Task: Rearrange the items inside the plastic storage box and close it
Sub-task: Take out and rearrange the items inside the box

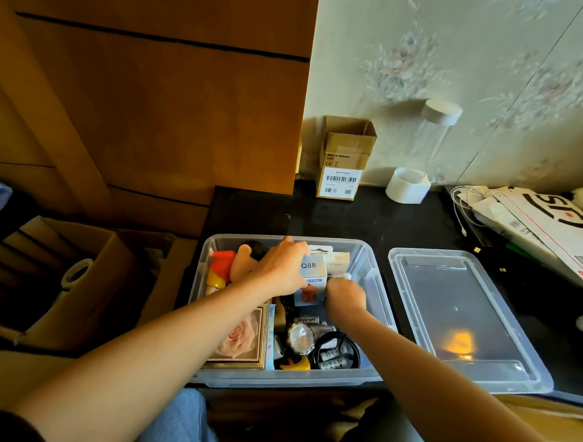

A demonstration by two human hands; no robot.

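The clear plastic storage box stands open on the dark table, full of items. My left hand grips the top of an upright white-and-blue Q88 fan box inside it. My right hand is closed on a small white object beside that box; what it is I cannot tell. A red and yellow toy figure lies at the box's far left. A rose picture box, a watch and black cables fill the near part. The clear lid lies flat to the right.
A small open cardboard carton and a white-capped clear cylinder stand at the wall. Papers and a white cable are piled at the far right. A large cardboard box with a tape roll sits to the left.
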